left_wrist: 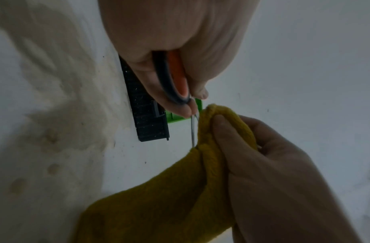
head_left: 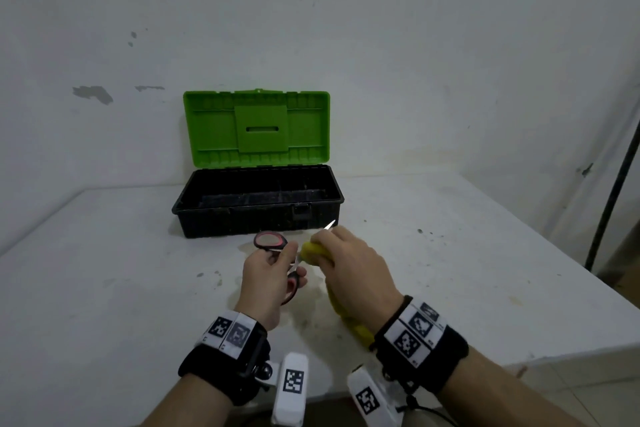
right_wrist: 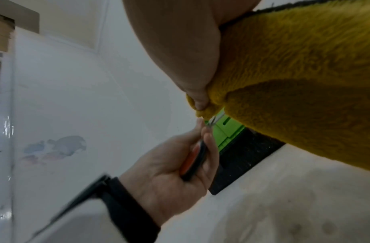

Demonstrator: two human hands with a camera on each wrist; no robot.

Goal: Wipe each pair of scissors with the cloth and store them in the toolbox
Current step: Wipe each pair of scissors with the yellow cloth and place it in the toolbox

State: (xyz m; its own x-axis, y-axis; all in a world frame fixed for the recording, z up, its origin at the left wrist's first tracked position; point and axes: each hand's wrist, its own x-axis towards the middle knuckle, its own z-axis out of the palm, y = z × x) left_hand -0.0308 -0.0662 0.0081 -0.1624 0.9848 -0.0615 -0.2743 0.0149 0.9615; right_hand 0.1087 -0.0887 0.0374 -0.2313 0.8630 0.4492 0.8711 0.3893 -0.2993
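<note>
At the centre of the head view, just below the open toolbox [head_left: 258, 204], the left hand [head_left: 266, 274] has its fingers clamped on the handles of the scissors [head_left: 272, 242]. The right hand [head_left: 349, 267] has its fingers closed on the yellow cloth [head_left: 313, 251], wrapped around the blades above the table [head_left: 104, 288].

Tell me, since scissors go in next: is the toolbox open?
Open: the toolbox has its green lid standing upright, black interior exposed.
</note>
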